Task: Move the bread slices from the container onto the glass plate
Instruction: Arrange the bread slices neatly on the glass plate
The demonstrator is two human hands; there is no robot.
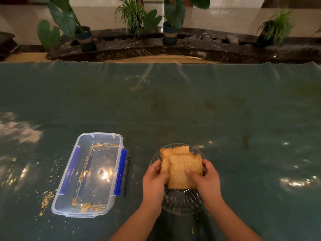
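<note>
From the head camera, both hands meet over a glass plate [180, 202] that sits on a dark green table cover [191, 105] near the person's body. The left hand [153, 180] curls around the left edge of a stack of bread slices [180, 169], its thumb lying on top of the bread and its fingers tucked beneath. The right hand [207, 180] grips the right edge of the same stack, thumb pressed on the top slice and fingers wrapped around the side. The slices are fanned a little, so that a lower one shows past the far edge of the top one. The stack lies over the far half of the plate; whether it rests on the glass or is held just above it cannot be told. The near half of the plate is bare, ribbed glass.

To the left, well apart from the plate, stands a clear plastic container [90, 174] with blue clips on its long sides. It has no lid on and holds only crumbs [83, 204] along its bottom edges. More crumbs are scattered on the cover left of it. Beyond the table's far edge, potted plants [132, 16] stand on a dark stone ledge.
</note>
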